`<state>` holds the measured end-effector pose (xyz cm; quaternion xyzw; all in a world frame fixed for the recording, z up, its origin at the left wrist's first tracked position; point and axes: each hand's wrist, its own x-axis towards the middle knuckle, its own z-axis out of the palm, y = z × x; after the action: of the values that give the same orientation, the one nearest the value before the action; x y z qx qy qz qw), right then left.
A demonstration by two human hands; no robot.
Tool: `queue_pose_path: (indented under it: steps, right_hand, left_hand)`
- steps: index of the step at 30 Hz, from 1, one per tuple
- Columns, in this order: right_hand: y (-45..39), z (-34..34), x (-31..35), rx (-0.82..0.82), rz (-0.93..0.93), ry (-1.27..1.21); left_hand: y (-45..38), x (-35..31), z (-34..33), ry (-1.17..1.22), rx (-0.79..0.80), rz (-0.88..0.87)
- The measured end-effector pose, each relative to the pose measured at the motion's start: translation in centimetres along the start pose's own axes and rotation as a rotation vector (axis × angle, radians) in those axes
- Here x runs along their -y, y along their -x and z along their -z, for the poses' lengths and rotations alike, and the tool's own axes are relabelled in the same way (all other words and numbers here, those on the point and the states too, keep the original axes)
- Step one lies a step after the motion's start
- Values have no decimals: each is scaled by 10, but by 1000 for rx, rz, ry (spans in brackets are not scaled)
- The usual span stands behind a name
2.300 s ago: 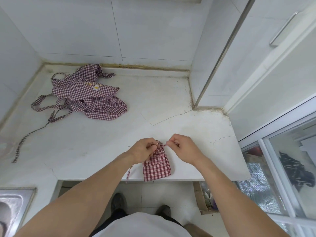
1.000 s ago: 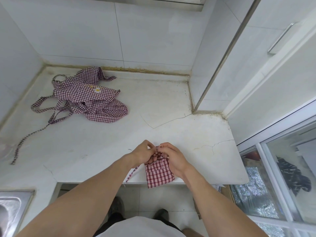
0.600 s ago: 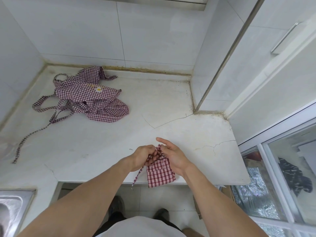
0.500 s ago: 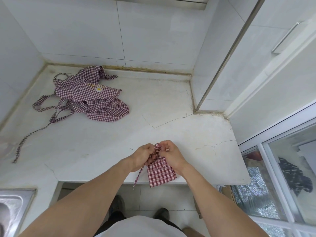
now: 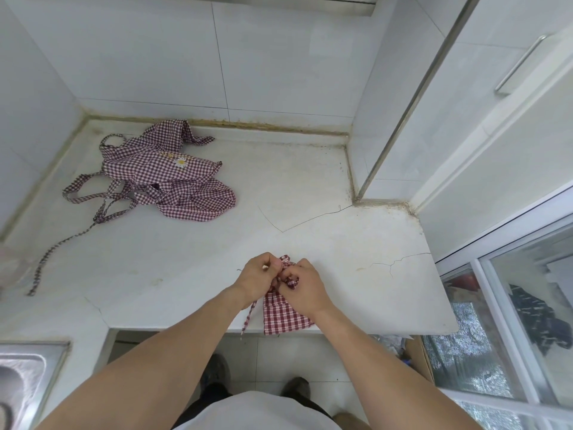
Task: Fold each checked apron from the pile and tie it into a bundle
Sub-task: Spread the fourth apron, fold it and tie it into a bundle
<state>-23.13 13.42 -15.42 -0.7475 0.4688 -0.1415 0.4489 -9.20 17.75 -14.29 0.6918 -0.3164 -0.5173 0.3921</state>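
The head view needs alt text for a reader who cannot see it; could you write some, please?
Both hands, left hand and right hand, pinch the ties atop a small folded checked apron bundle at the front edge of a white counter. A loose pile of checked aprons lies at the counter's far left.

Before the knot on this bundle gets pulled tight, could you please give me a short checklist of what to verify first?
1. Left hand pinches a strap at the knot: ok.
2. Right hand pinches the strap on its side: ok.
3. Folded apron bundle lies on the counter: ok, though right at the front edge.
4. Loose strap end hangs over the edge, clear of the knot: ok.
5. Knot fully formed: cannot tell, the fingers hide it.
6. Apron pile left to fold: ok, apart at the back.
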Motion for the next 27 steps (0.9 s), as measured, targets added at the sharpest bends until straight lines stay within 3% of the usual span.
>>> queue_pose_path:
  steps: [7,11,18,21,23,27]
  right_hand:
    - [0,-4,4,-3,-79,47]
    - [0,-1,4,-2,-110,102]
    - [7,-5,9,-152,-73,218]
    - [14,-9,6,-276,68,269]
    - [18,-13,3,-266,174,283]
    - [19,-12,1,-244,211,255]
  left_hand:
    - [1,4,-1,-214,-161,-188]
    - [-1,2,-1,-397,-130,-264]
    - [-3,5,5,-290,-8,-126]
    - [-1,2,5,-169,-33,-23]
    - [0,0,5,-116,-40,22]
    - [1,1,6,-45,-35,71]
